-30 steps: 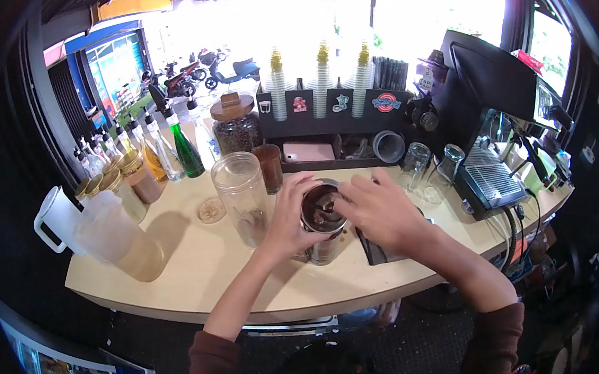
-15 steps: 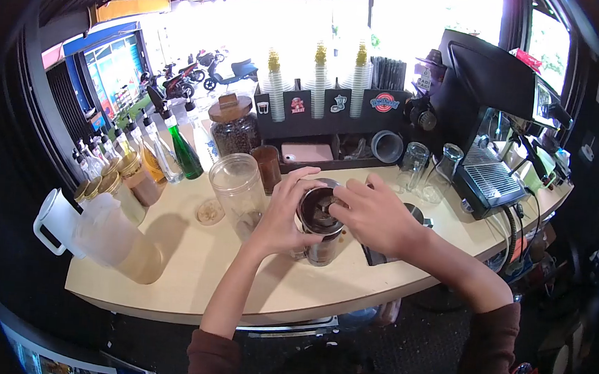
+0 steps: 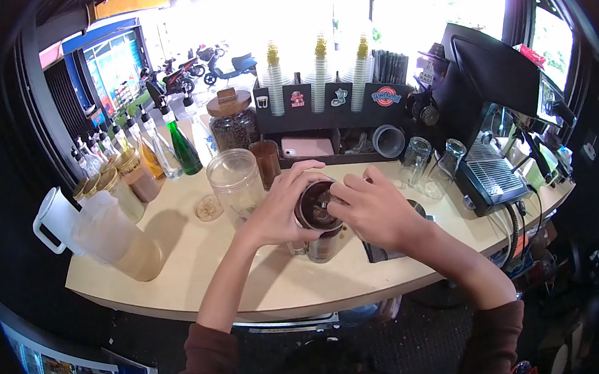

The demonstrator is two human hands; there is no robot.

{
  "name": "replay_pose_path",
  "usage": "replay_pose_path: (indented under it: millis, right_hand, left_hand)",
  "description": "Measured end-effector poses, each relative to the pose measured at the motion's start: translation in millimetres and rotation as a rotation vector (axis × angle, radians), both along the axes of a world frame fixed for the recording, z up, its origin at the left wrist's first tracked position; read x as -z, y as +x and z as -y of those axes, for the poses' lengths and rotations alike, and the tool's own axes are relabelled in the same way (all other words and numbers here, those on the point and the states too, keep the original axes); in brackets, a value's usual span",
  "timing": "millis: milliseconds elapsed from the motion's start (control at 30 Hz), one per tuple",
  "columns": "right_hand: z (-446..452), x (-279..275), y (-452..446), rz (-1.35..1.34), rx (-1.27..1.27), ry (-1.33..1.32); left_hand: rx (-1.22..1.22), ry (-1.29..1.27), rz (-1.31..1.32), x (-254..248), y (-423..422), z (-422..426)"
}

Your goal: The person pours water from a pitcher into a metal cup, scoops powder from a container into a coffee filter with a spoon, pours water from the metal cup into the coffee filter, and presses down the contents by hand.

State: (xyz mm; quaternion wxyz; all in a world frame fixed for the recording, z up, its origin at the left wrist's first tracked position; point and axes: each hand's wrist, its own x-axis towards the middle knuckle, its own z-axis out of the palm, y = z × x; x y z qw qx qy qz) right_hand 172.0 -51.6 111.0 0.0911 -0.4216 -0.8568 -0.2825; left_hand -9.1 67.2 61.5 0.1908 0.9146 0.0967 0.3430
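My left hand is wrapped round the side of a round cup with a dark brown inside. Below its rim, clear glass shows just above the counter; whether this is the same vessel I cannot tell. The fingers of my right hand are pinched together over the cup's opening. They hold a small, shiny, spoon-like piece that reaches into the dark contents; its handle is mostly hidden by the fingers. Left of the cup stands a tall clear jar without its lid.
A round lid lies beside the jar. Pitchers and pump bottles line the left side. A brown glass and coffee bean jar stand behind. On the right are upturned glasses and an espresso machine.
The right hand has shifted slightly with the spoon-like piece inside the cup, and the piece now shows at a different angle. My left hand keeps its hold.
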Motion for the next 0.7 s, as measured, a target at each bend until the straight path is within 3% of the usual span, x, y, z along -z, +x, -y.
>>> replay_pose_path:
  millis: [300, 400, 467, 700]
  right_hand:
    - [1.0, -3.2, 5.1, 0.029, 0.024, 0.010]
    - [0.1, 4.7, 4.8, 0.086, 0.071, 0.118]
    - [0.2, 15.4, 1.9, 0.063, -0.079, 0.186]
    - [3.1, 19.4, -2.0, 0.051, -0.044, 0.218]
  left_hand:
    - [-0.149, -0.026, 0.118, 18.6, 10.2, 11.3]
    - [-0.146, -0.017, 0.146, 22.7, 11.6, 10.0]
    - [-0.119, -0.004, 0.161, 26.3, 12.2, 5.1]
    - [-0.117, -0.027, 0.233, 27.5, 14.3, 10.4]
